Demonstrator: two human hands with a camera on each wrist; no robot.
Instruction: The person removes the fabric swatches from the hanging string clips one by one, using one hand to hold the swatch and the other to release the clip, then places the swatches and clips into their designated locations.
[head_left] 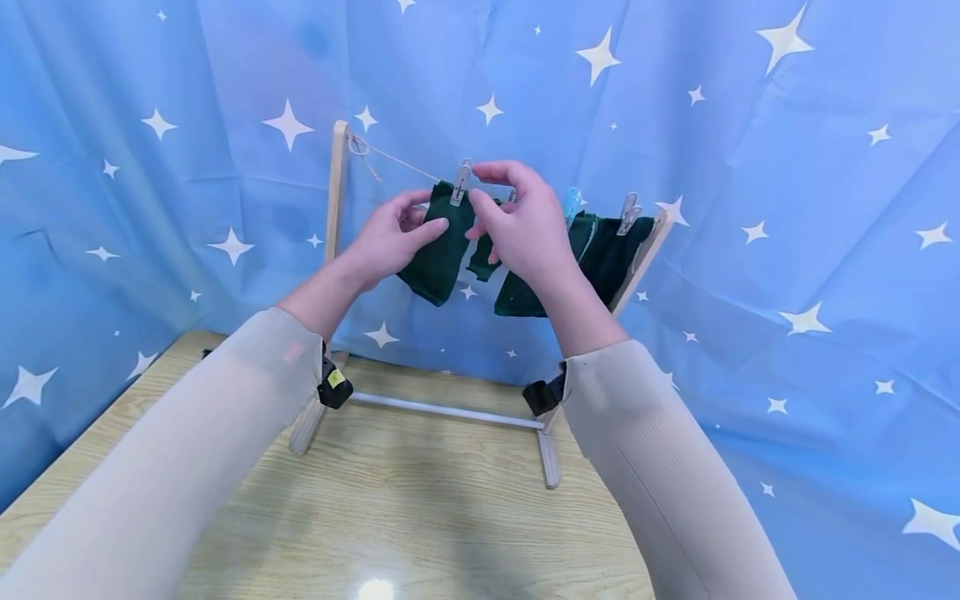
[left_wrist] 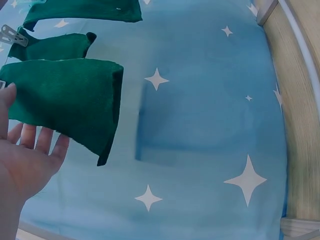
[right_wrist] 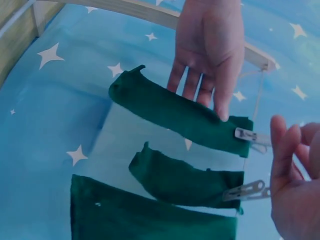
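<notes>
A green cloth piece [head_left: 437, 262] hangs from the string line [head_left: 405, 163], held there by a grey clothespin [head_left: 459, 188] at its top edge. My left hand [head_left: 390, 237] pinches the cloth at its side, thumb on the front and the other fingers behind. Just right of that clothespin, my right hand [head_left: 527, 223] has its fingers loosely bent, with a small gap to the pin in the right wrist view. A smaller green cloth [right_wrist: 190, 180] hangs beside the first, under another grey clothespin [right_wrist: 245, 191]. My right hand partly covers it in the head view.
Farther right, larger green cloths [head_left: 525, 300] hang from a light blue clothespin [head_left: 572, 204] and grey clothespins [head_left: 628, 215]. The wooden rack has a left post [head_left: 337, 183], a right post [head_left: 641, 265] and a white lower bar [head_left: 450, 409]. It stands on a wood-grain table [head_left: 420, 508] before a starry blue curtain [head_left: 750, 292].
</notes>
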